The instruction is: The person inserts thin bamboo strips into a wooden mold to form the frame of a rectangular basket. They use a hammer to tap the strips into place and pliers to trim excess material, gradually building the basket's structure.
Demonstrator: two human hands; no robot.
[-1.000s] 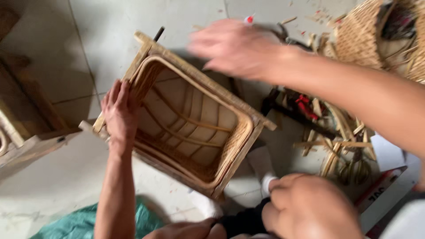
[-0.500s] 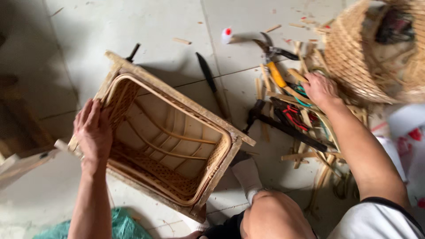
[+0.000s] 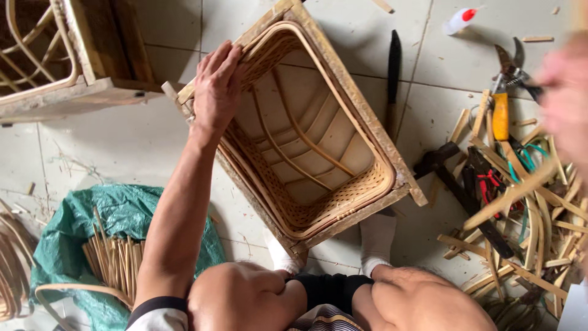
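Floor: pale tiles [image 3: 135, 141], scraps about.
Basket [image 3: 318, 129]: mid floor, in a wood frame.
Left hand [image 3: 215, 86]: fingers flat on basket's left rim.
Right hand [image 3: 566, 98]: blurred, cannot tell; over sticks [image 3: 539, 208].

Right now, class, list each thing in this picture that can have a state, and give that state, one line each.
Rattan basket: partly woven, on its side in a wooden frame, open mouth facing the camera.
Left hand: fingers flat on the basket's rim.
Right hand: blurred, raised over the tools.
Pruning shears: lying on the floor, blades open.
Green sack: open, holding cane strips.
Glue bottle: lying down, capped.
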